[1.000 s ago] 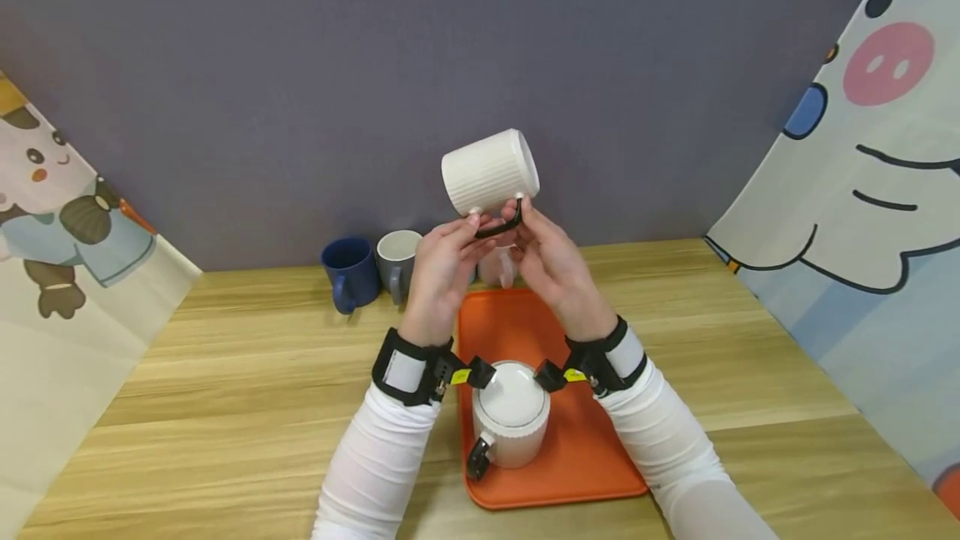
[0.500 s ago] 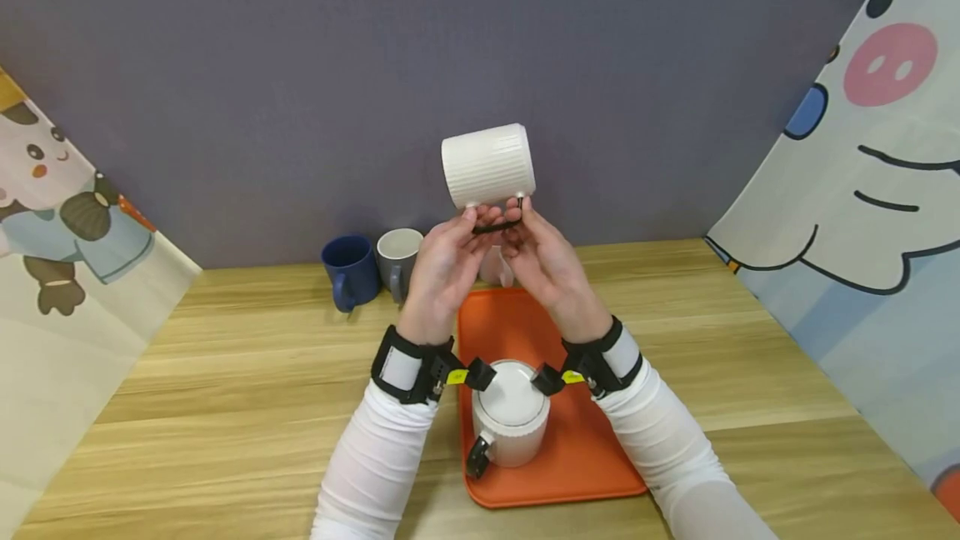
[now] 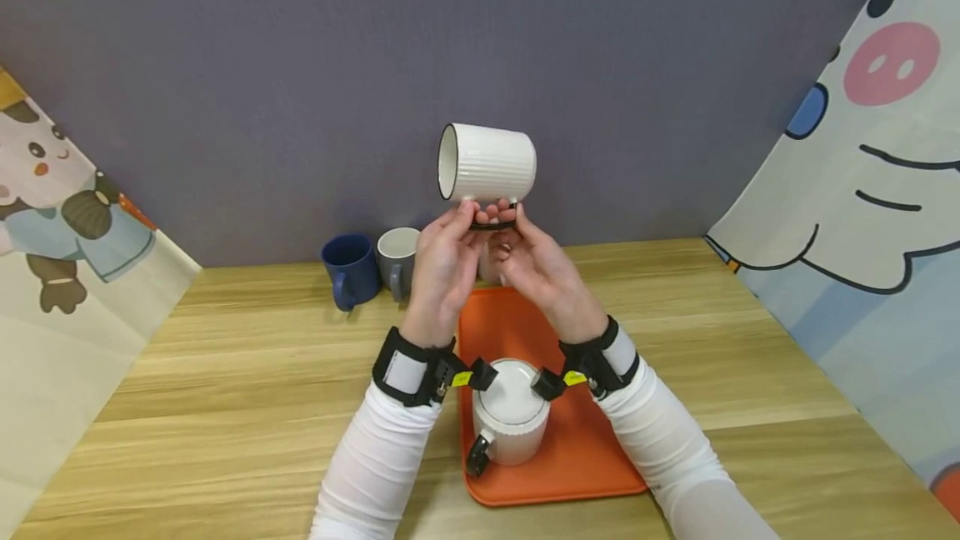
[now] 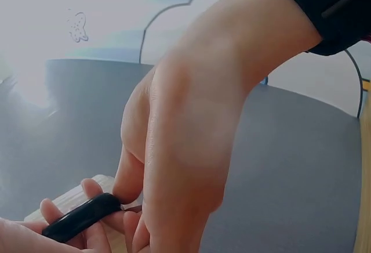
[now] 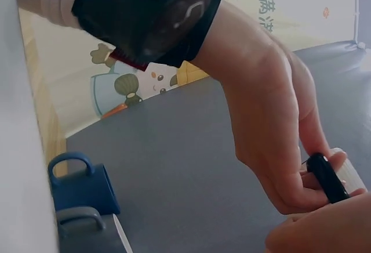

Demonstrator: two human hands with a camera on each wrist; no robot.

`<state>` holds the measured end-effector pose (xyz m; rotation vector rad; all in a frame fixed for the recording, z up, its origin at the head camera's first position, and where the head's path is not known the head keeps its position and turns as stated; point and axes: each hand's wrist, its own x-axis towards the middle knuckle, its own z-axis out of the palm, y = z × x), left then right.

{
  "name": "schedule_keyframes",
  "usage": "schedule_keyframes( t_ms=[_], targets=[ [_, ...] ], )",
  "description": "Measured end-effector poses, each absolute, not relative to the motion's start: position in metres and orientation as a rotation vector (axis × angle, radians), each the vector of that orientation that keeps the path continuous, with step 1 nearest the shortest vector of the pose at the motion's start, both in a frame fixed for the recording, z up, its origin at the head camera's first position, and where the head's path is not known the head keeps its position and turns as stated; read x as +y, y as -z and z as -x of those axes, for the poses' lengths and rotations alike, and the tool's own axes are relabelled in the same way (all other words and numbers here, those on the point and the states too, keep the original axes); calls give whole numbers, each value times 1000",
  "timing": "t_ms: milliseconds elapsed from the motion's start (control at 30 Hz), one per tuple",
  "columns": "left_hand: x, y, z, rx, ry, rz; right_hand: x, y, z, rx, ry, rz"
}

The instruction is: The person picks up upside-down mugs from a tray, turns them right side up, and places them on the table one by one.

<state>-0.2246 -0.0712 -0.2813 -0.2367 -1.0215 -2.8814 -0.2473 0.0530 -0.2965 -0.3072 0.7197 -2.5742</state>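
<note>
A white ribbed mug [image 3: 491, 162] with a dark rim lies sideways in the air, its mouth to the left and its handle downward. My left hand [image 3: 442, 269] pinches the black handle [image 4: 81, 218] near its rim end. At the handle's other end, my right hand [image 3: 551, 277] pinches it, with fingertips of both hands close together behind. Below, a second white ribbed mug [image 3: 512, 423] with a black handle stands on the orange tray [image 3: 592, 465], a closed round face upward. In the right wrist view the held handle [image 5: 327, 177] shows between both hands' fingers.
Along the grey back panel [image 3: 225, 148] stand a dark blue mug [image 3: 352, 269] and a grey mug [image 3: 397, 257]. A pale mug [image 3: 489, 269] is mostly hidden behind my hands. Printed cloths border the wooden table [image 3: 262, 390] left and right.
The held mug has turned: its base faced right and partly toward me earlier, and now its open mouth shows at the left. Both hands keep hold of the handle. The tray stays put.
</note>
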Motion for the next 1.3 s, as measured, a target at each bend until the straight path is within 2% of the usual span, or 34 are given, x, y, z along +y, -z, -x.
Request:
schedule_keyframes(
  t_ms=[200,500,800,1133,1300],
  targets=[
    [-71,279,223,-1019,2897,205,56,295,246,774,2546,298],
    [-72,281,222,-996,2945,110,62,297,248,962,2424,121],
    [-72,286,225,-1016,2961,165,69,296,249,1261,2413,58],
    [-68,289,235,-1131,2883,158,87,310,258,1849,2186,309],
    [-64,290,244,-1194,2875,157,96,318,259,2262,2035,350]
  ],
)
